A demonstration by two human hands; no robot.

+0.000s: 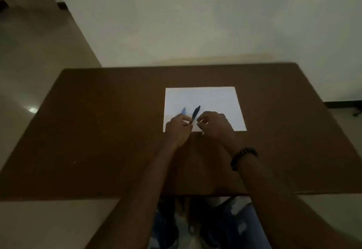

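Nearest to me, at 6 o'clock, blue jeans [241,227] show below the worktop [98,131] edge. Both forearms extend toward 12 o'clock; the right wrist carries a dark beaded bracelet [242,157]. The left hand [177,129] has clenched fingers pinching the lower end of a black pen [196,112], whose free end points to 1 o'clock. A blue pen [183,110] projects past the left knuckles; I cannot tell whether that hand holds it. The right hand [214,126] sits just beside, at 3 o'clock of the black pen, fingers curled; I cannot tell whether they grasp anything. Both hands overlap the near edge of a white paper sheet [213,99]. Beyond, a pale wall [195,23].
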